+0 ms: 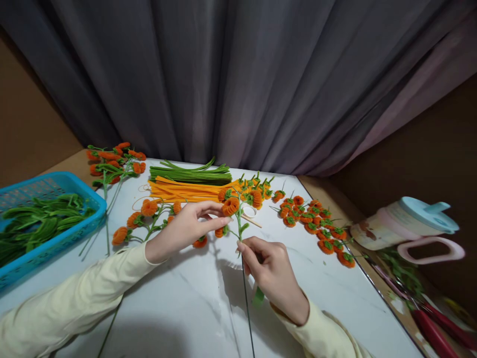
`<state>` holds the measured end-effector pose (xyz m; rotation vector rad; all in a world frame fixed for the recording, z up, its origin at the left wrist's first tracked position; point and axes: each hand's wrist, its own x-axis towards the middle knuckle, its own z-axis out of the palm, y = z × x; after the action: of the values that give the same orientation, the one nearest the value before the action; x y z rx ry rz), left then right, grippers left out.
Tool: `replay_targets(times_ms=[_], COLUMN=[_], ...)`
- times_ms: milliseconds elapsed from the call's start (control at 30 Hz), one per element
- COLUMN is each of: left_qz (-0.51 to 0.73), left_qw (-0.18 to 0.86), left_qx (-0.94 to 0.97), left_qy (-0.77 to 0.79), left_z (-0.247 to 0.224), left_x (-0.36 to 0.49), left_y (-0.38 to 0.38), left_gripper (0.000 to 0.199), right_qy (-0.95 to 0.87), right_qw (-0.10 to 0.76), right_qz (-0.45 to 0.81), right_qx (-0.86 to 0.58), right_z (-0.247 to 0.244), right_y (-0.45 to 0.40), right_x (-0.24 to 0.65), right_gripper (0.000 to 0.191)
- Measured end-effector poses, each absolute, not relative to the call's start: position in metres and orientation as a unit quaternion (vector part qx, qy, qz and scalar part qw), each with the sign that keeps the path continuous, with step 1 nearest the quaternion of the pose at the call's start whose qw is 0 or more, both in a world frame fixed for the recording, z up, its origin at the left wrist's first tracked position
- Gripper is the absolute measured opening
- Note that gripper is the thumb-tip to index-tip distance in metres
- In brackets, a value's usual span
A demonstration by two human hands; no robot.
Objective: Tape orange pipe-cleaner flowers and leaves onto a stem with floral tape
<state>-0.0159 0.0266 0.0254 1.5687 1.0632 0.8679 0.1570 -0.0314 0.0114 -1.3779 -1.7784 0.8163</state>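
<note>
Over a white marbled surface (179, 303), the right hand (270, 268) pinches the lower stem of a fuzzy orange flower sprig (239, 221) — upright, near the middle. The left hand (190, 226) curves beside its blossoms; whether it grips, I cannot tell. Green strips (190, 174) lie beyond — a blue basket (100, 211) stands left.

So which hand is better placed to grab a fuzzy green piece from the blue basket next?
Probably the left hand: it is nearer the blue basket. The right hand is farther away and pinches the green stem.
</note>
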Motion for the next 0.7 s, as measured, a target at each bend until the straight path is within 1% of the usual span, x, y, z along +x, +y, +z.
replay_targets(times_ms=[167, 300, 500, 600, 700], left_qz=[0.375, 0.362, 0.347, 0.350, 0.378], left_qw=[0.447, 0.441, 0.432, 0.375, 0.264], left_qx=[0.670, 0.674, 0.704, 0.732, 0.777], left_qy=[0.460, 0.470, 0.443, 0.448, 0.429], left_z=[0.026, 0.026, 0.026, 0.022, 0.017], left_x=[-0.018, -0.018, -0.013, -0.008, -0.004], left_y=[0.021, 0.019, 0.016, 0.013, 0.009], left_gripper=[0.026, 0.027, 0.015, 0.013, 0.008], right_qy=[-0.691, -0.694, -0.695, -0.698, -0.701], right_qw=[0.360, 0.358, 0.351, 0.347, 0.346], right_qz=[0.327, 0.327, 0.335, 0.331, 0.328], right_qx=[-0.534, -0.532, -0.530, -0.532, -0.530], right_z=[0.011, 0.011, 0.012, 0.011, 0.010], right_y=[-0.033, -0.033, -0.033, -0.034, -0.035], right_x=[0.156, 0.155, 0.153, 0.153, 0.153], right_gripper=[0.037, 0.037, 0.036, 0.035, 0.036])
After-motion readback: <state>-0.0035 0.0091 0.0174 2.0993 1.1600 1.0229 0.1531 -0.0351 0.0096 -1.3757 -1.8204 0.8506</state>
